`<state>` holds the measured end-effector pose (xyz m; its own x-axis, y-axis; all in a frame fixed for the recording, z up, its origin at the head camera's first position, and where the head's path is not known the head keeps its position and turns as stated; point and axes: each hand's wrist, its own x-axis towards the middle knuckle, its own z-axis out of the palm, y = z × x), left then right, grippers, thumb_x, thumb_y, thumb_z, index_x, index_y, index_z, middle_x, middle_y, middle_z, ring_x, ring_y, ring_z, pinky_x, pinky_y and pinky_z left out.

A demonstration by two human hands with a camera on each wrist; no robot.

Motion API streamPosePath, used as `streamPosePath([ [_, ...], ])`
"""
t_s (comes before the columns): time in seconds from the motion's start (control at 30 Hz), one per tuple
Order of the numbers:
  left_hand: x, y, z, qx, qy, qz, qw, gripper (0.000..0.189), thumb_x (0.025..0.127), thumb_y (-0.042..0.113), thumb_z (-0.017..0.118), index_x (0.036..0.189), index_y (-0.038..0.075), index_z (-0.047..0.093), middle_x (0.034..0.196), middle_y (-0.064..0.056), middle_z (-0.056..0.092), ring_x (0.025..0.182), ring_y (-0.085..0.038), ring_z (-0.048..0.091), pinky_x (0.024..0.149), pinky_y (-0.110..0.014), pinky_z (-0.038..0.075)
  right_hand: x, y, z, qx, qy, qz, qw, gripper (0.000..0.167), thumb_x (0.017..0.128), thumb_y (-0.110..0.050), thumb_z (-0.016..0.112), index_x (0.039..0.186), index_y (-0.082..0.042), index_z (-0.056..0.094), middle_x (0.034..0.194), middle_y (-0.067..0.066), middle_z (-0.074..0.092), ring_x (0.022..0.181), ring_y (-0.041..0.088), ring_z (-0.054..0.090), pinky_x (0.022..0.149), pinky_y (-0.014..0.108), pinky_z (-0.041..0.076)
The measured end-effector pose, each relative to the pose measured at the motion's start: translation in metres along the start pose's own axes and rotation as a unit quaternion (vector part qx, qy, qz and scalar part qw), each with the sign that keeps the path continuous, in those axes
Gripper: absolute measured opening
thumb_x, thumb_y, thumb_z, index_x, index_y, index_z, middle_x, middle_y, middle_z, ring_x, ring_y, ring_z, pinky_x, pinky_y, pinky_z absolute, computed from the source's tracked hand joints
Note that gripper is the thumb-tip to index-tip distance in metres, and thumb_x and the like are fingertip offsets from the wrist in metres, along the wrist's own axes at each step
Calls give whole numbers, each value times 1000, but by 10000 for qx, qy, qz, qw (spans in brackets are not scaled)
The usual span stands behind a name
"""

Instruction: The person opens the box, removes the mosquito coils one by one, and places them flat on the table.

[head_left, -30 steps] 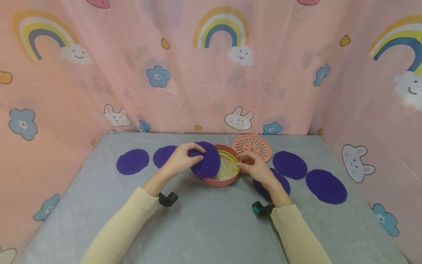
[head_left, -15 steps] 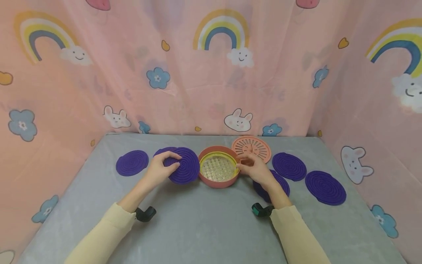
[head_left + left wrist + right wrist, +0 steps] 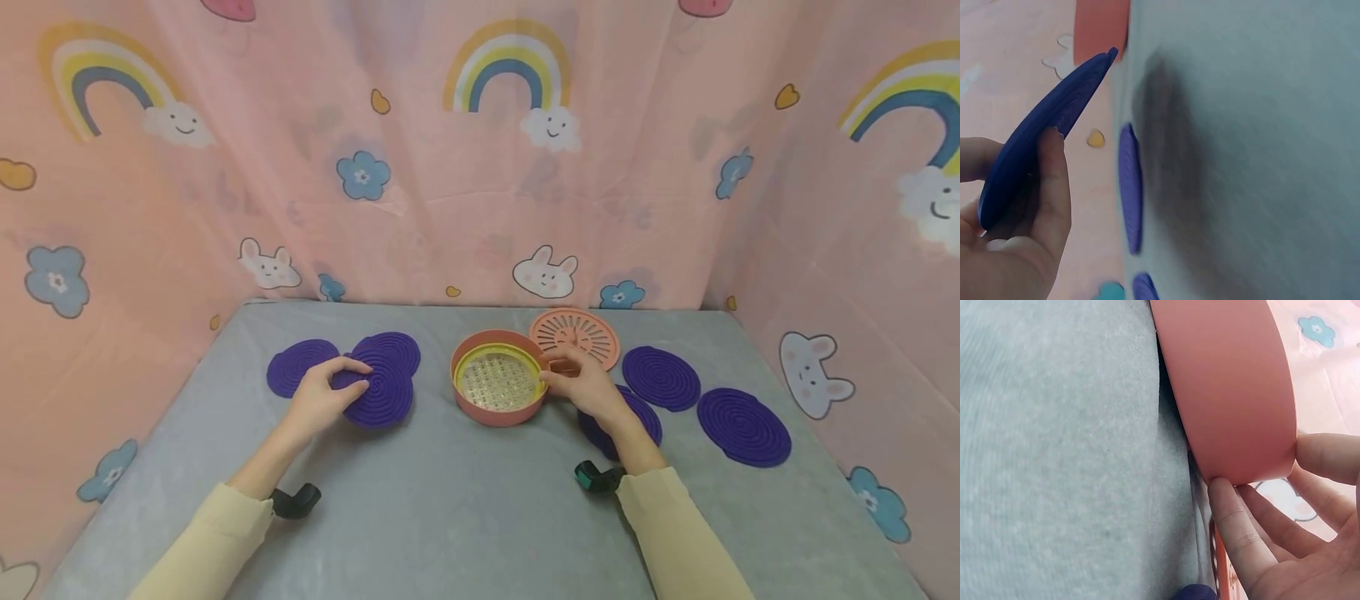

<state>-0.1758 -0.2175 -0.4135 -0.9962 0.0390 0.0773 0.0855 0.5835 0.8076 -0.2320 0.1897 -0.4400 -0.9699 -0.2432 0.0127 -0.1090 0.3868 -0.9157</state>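
My left hand (image 3: 315, 404) pinches a purple mosquito coil (image 3: 388, 406) by its near-left part, between thumb and fingers. In the left wrist view the coil (image 3: 1054, 109) stands tilted, raised over the grey cloth with its shadow below. A round salmon mosquito coil holder (image 3: 498, 418) sits at the middle of the table, with a yellow ring and a pale textured bottom inside. My right hand (image 3: 588, 389) grips the holder's right side, thumb at the rim. In the right wrist view its fingers lie against the smooth outer wall (image 3: 1229, 387).
A slotted salmon lid (image 3: 597, 337) lies behind the holder to the right. Two purple coils lie at the left, the far-left coil (image 3: 288, 369) and one (image 3: 397, 346) partly behind the held coil. Several more coils, such as the rightmost (image 3: 744, 427), lie on the right.
My left hand has carried the coil leftward, away from over the holder, to in front of the left coils. My right hand has stayed on the holder.
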Motion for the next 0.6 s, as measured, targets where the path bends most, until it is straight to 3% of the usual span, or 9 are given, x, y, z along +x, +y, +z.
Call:
streamPosePath([
  [0.33,-9,-23,-19,-106,92,-397,9991,26,97,12,67,121,2,69,144,-24,53,143,-43,36,115,-63,27,4,8,-2,87,22,12,10000,38,98,-17,70,132,-3,61,137,22,57,126,40,55,99,53,51],
  [0.6,-16,-37,-25,-545,48,-897,9945,31,98,10,65,126,-2,64,147,-25,48,139,-40,39,111,-53,33,6,11,-1,11,-18,-29,10000,39,100,-15,67,134,0,59,137,25,56,126,42,54,95,52,53],
])
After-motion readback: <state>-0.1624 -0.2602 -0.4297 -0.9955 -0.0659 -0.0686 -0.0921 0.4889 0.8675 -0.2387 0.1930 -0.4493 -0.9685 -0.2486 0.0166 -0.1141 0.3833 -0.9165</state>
